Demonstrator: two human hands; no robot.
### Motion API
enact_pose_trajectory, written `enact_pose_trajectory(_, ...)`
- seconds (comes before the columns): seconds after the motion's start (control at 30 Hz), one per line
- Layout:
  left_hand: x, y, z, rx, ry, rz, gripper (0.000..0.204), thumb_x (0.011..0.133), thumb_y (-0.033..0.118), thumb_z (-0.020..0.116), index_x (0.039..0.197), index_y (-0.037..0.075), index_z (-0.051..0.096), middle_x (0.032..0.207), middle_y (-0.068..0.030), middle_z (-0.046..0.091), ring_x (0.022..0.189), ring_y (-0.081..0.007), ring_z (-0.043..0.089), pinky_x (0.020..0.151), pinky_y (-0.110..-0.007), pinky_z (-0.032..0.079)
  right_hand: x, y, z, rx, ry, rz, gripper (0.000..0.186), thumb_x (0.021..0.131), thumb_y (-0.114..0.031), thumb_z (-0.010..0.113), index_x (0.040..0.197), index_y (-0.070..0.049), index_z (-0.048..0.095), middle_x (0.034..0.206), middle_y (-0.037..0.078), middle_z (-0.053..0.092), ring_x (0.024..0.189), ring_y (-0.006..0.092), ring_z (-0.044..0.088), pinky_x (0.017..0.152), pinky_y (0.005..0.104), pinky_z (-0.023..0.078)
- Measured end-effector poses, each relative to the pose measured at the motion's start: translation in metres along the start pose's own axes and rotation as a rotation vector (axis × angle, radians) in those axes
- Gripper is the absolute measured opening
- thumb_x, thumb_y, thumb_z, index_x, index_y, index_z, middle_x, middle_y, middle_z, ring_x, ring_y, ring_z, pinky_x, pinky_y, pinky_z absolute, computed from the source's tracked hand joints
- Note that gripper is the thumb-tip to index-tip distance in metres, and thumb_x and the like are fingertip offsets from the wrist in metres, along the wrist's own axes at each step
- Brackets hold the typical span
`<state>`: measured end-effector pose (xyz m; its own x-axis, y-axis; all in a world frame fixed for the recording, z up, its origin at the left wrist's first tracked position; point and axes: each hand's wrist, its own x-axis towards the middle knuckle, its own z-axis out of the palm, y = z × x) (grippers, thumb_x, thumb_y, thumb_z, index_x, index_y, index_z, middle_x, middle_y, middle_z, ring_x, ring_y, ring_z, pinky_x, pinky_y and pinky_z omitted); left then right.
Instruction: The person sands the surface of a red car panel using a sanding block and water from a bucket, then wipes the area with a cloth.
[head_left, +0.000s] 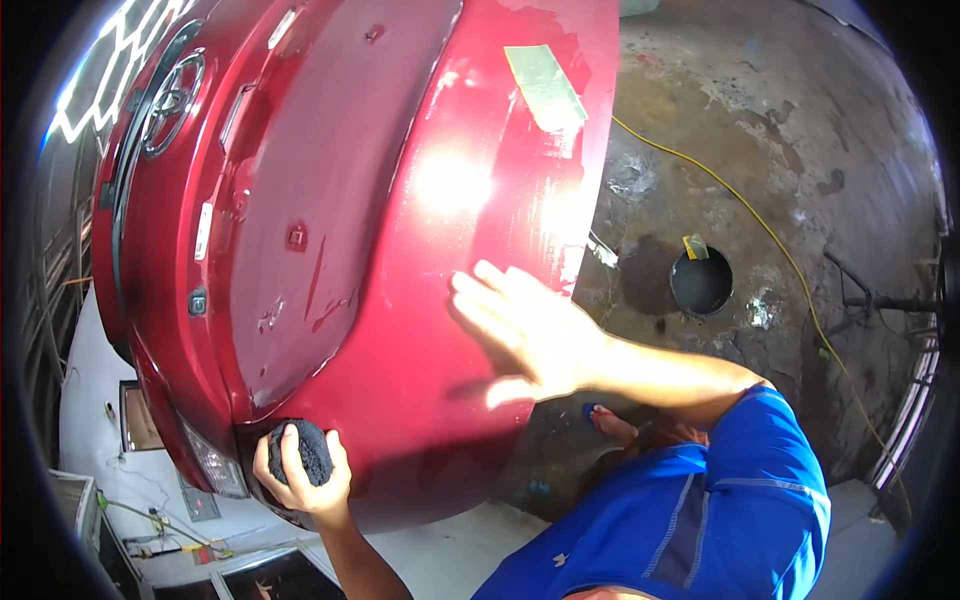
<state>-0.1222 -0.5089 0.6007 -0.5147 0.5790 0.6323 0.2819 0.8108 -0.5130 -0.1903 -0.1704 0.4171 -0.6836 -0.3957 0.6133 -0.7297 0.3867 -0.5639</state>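
A red car rear body panel (430, 330), with a chrome emblem, a tail lamp and a matte recessed strip, fills the middle and left of the head view. My left hand (305, 475) grips a black sponge-like pad (313, 452) at the panel's lower left corner, beside the tail lamp (215, 460). My right hand (525, 330) has its fingers spread over the glossy middle of the panel; I cannot tell whether all of them touch it. A pale green rectangular sheet (545, 85) lies on the upper part of the panel, among whitish smears.
A dark bucket (702, 285) with a yellowish piece on its rim stands on the stained concrete floor (790, 120). A yellow cord (750, 208) runs across the floor. A black metal stand (880, 302) is at the right; hexagonal lights (105, 65) glow at upper left.
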Motion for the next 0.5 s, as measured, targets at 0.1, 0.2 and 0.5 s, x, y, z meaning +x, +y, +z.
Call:
enact_pose_trajectory(0.1,0.002,0.000,-0.001,-0.002,-0.013,0.015,0.048,0.085,0.035,0.091,0.119,0.004,0.075,0.116,-0.0244,0.066,0.097,-0.0420,0.068,0.081,-0.051,0.058,0.026,0.055,-0.045,0.010,0.339,0.072,0.082,0.104,-0.051,0.061,0.163,0.002,0.038,0.165,0.027,0.043,0.158,0.0448,0.034,0.128,0.0550,0.030)
enact_pose_trajectory(0.2,0.005,0.001,0.000,-0.031,0.011,0.017,0.048,0.087,0.036,0.089,0.118,0.003,0.074,0.115,-0.0248,0.066,0.096,-0.0425,0.068,0.079,-0.052,0.058,0.075,0.133,-0.097,-0.393,0.465,0.179,0.079,0.109,-0.050,0.051,0.163,0.006,0.034,0.168,0.031,0.036,0.161,0.0451,0.027,0.132,0.0508,0.023)
enact_pose_trajectory(0.5,-0.002,-0.004,-0.006,0.011,-0.036,0.022,0.049,0.088,0.038,0.088,0.118,0.003,0.074,0.115,-0.0249,0.067,0.098,-0.0437,0.067,0.083,-0.054,0.057,0.039,0.019,-0.008,-0.038,0.136,0.224,0.108,0.097,-0.080,0.049,0.161,0.005,0.032,0.167,0.037,0.030,0.158,0.0544,0.027,0.128,0.0634,0.024)
